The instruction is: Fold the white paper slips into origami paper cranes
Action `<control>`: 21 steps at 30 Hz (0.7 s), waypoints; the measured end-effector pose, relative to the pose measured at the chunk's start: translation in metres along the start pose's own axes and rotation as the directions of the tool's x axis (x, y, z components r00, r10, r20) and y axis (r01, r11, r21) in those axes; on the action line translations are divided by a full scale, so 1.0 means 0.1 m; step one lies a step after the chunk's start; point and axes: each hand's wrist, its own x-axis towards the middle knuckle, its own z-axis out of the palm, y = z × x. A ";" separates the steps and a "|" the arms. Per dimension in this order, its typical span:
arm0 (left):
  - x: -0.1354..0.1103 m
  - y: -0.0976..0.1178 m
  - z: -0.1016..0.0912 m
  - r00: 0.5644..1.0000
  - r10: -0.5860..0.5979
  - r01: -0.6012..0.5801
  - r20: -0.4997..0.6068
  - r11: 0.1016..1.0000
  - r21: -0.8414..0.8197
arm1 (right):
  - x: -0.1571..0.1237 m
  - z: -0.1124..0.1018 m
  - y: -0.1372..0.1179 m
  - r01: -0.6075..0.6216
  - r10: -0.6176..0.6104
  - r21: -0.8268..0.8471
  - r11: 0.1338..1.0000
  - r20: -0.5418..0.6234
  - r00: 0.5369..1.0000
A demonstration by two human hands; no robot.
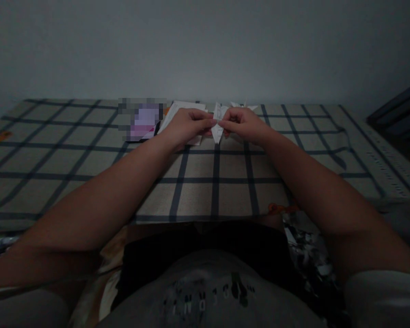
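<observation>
Between my two hands a narrow, pointed piece of folded paper [217,132] stands upright above the checked tablecloth. My left hand [191,124] pinches its left side, thumb and fingers pressed together. From the other side my right hand [243,123] grips it near the middle, fingers curled in. White paper sheets [172,111] lie flat behind and beside my left hand, partly covered by it. Just behind my right hand a second folded paper with sharp points [253,108] shows, its lower part hidden.
A phone with a lit purple screen [144,120], partly pixelated, lies left of the sheets. The checked cloth [198,196] covers the table up to a pale wall [205,50]. A dark slatted object [399,114] stands at the far right.
</observation>
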 end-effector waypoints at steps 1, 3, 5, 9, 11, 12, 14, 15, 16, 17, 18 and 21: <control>0.00 0.00 0.00 1.000 -0.006 0.007 0.012 1.000 -0.012 | 0.00 0.00 0.01 0.011 -0.011 -0.023 1.000 -0.006 1.000; -0.01 -0.01 0.01 0.999 -0.010 0.011 0.051 0.999 -0.032 | 0.00 0.01 0.01 0.025 -0.025 -0.052 0.998 -0.003 1.000; -0.03 0.00 0.01 0.997 -0.007 0.009 0.072 1.000 -0.028 | -0.01 0.03 0.01 0.031 -0.030 -0.048 0.998 0.022 0.999; -0.05 0.02 0.01 0.999 0.002 -0.003 0.036 1.000 0.013 | -0.02 0.05 0.00 0.037 -0.036 -0.001 0.999 0.071 0.997; -0.06 0.03 0.01 1.000 0.022 -0.022 0.006 0.999 0.032 | -0.03 0.06 0.01 0.035 -0.036 0.019 0.999 0.103 0.994; -0.06 0.03 0.01 1.000 0.024 -0.024 -0.006 0.999 0.041 | -0.03 0.06 0.01 0.032 -0.034 0.024 0.999 0.121 0.992; -0.05 0.02 0.02 1.000 -0.007 0.007 -0.003 0.999 0.049 | -0.03 0.05 0.01 0.027 -0.030 0.024 0.999 0.150 0.988; -0.05 0.02 0.02 1.000 -0.026 0.025 0.010 0.999 0.041 | -0.03 0.04 0.01 0.026 -0.029 0.022 0.999 0.159 0.987; -0.05 0.01 0.02 0.999 -0.036 0.035 0.024 0.999 0.030 | -0.03 0.04 0.00 0.025 -0.028 0.021 0.999 0.165 0.986; -0.04 0.00 0.02 0.999 -0.033 0.032 0.037 0.999 0.019 | -0.03 0.03 -0.01 0.025 -0.028 0.022 0.999 0.172 0.985; -0.04 0.00 0.02 0.999 -0.011 0.010 0.042 1.000 0.013 | -0.03 0.03 -0.02 0.025 -0.029 0.023 0.999 0.181 0.983; -0.04 0.01 -0.01 0.996 0.079 -0.081 0.034 0.995 0.051 | -0.04 0.04 -0.04 0.020 -0.026 0.031 0.999 0.210 0.977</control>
